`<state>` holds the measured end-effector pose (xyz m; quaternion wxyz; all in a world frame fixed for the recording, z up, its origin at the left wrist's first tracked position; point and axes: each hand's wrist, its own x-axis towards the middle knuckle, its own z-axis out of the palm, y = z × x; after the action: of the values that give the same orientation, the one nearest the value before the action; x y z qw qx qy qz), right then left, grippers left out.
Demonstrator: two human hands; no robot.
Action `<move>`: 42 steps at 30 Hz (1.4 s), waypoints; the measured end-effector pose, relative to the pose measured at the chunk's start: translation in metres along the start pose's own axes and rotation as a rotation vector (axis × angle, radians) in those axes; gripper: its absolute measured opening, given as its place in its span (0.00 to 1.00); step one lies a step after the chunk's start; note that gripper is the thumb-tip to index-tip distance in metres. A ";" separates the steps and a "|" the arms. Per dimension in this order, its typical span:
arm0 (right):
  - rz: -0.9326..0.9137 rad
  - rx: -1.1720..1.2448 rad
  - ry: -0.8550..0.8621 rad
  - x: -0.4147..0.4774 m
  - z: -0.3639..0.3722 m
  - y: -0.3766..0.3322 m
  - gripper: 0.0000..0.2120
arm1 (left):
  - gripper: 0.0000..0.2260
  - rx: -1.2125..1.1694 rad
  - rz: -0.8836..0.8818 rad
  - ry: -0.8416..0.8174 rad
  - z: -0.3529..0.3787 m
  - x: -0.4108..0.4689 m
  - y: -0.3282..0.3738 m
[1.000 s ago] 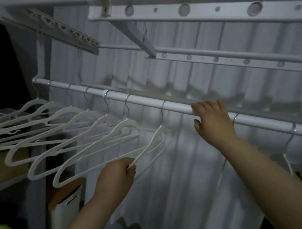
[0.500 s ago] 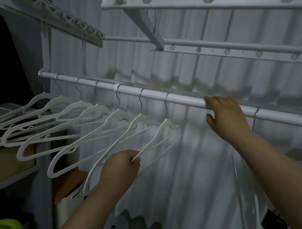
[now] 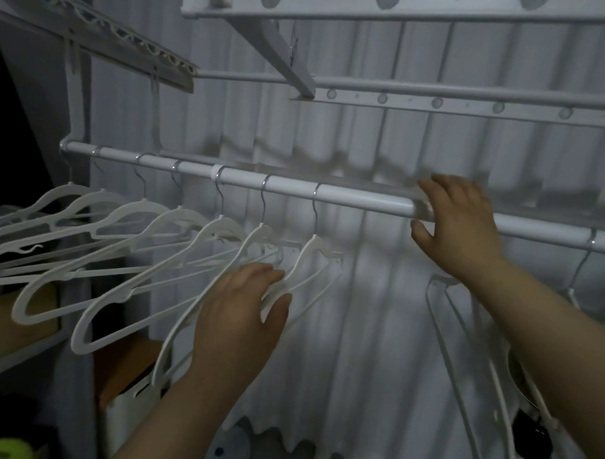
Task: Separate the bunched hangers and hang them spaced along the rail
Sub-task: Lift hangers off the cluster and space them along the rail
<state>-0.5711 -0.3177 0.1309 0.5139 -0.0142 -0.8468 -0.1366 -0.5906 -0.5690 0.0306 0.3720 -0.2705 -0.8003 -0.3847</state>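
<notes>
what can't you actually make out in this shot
Head view only.
- Leftmost hangers: cut by the left edge, so no full count.
- Hanger below the right hand: hook hidden behind that hand.
- That hand's grip on the rail: lost in motion blur.
- Dark object, lower right: too dim to name.

My left hand (image 3: pixel 239 316) pinches a hanger (image 3: pixel 308 257) between thumb and fingers; my right hand (image 3: pixel 462 231) rests loose-fingered on the rail (image 3: pixel 364 199).
</notes>
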 end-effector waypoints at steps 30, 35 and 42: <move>0.089 -0.017 -0.375 -0.049 -0.056 0.114 0.27 | 0.29 -0.413 -0.271 -0.553 0.132 -0.024 0.169; 0.106 -0.008 -0.365 -0.046 -0.056 0.112 0.25 | 0.18 -0.502 -0.405 -0.435 0.118 -0.020 0.152; 0.133 -0.023 -0.397 -0.040 -0.055 0.107 0.26 | 0.15 -0.464 -0.400 -0.399 0.099 -0.012 0.124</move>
<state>-0.4868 -0.2238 0.1428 0.3445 -0.1025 -0.9271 -0.1065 -0.5324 -0.4208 0.0305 0.0548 -0.2553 -0.7857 -0.5608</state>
